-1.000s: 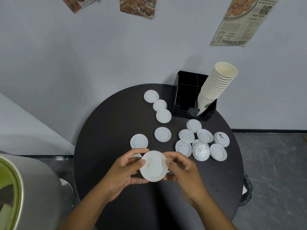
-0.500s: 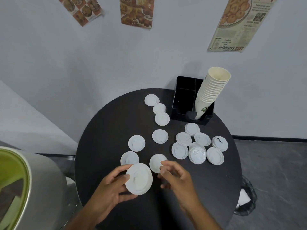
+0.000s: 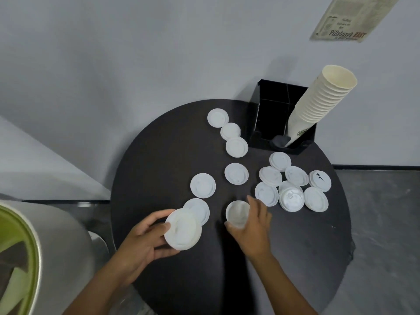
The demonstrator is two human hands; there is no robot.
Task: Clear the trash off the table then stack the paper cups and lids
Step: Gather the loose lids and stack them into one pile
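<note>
Lids being gathered off the round table (image 3: 159, 155).
My left hand (image 3: 145, 242) grips a lid stack (image 3: 183, 229); my right hand (image 3: 252, 226) pinches a loose lid (image 3: 237, 213), which I judge goes onto it next.

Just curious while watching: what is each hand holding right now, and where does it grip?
The left hand holds a lid stack by its rim. The right hand pinches a single lid at its edge.

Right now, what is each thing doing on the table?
Left hand: holds a small stack of lids.
Right hand: grips one lid on the table.
Paper cups: stacked, leaning in the black holder.
Other lids: lying scattered.
</note>
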